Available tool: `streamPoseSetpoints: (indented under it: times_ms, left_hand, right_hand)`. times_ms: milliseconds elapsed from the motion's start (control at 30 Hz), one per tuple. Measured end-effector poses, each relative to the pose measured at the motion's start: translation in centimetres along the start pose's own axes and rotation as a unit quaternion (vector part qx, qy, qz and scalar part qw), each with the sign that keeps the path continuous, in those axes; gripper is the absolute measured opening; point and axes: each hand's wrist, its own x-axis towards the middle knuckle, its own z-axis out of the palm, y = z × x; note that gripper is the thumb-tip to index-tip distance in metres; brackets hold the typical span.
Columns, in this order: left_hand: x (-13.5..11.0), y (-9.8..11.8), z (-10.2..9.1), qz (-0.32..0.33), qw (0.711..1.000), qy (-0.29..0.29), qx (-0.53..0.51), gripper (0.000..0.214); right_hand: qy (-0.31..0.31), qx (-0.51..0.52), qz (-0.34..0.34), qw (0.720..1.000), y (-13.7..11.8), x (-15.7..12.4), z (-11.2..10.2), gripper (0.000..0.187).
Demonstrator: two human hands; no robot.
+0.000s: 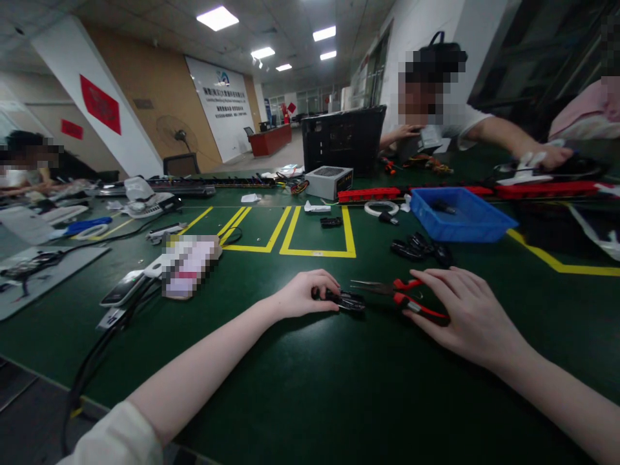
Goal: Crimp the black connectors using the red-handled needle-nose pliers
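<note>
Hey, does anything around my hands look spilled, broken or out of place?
Nothing plainly spilled or broken shows. Several glossy black pieces lie loosely bunched outside the blue rectangular plastic tray, perhaps slightly untidy.

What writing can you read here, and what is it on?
Nothing reads clearly enough to quote.
Wall sign: Chinese characters and smaller Latin lettering, too blurred.
Grey box: yellowish marks, too small.
Yellow tape: white tag, too small.
Pliers: pale patch on one handle, no readable text.
</note>
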Motion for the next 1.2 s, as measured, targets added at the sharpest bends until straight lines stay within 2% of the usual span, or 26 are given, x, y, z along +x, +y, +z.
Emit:
streamPoseSetpoints:
  times_ms: [133, 300, 467, 667, 833, 1200]
  left_hand:
    - [0.0, 0.2, 0.1, -0.001, 1.0, -0.009, -0.002, 0.027]
    - [-0.1, 0.6, 0.1, 0.036, 0.999, -0.017, -0.006, 0.024]
    - [0.0, 0.7, 0.1, 0.052, 0.998, -0.026, -0.015, 0.022]
    - [-0.2, 1.0, 0.5, 0.045, 0.999, -0.026, -0.008, 0.026]
    - [-0.2, 0.9, 0.6, 0.048, 0.998, -0.04, 0.024, 0.026]
    - [-0.2, 0.8, 0.3, 0.033, 0.999, -0.035, 0.022, 0.027]
  right_hand:
    - [0.021, -0.003, -0.041, 0.999, -0.3, 0.2, -0.4, 0.054]
    - [0.058, -0.042, -0.093, 0.993, -0.5, 0.4, -0.8, 0.055]
    - [0.065, -0.048, -0.103, 0.991, -0.7, 0.4, -0.9, 0.055]
    - [0.029, -0.039, -0.118, 0.992, -0.6, 0.4, -1.0, 0.054]
    - [0.047, -0.074, -0.146, 0.985, -0.8, 0.9, -1.1, 0.053]
    - [0.042, -0.112, -0.136, 0.983, -0.9, 1.0, -1.3, 0.056]
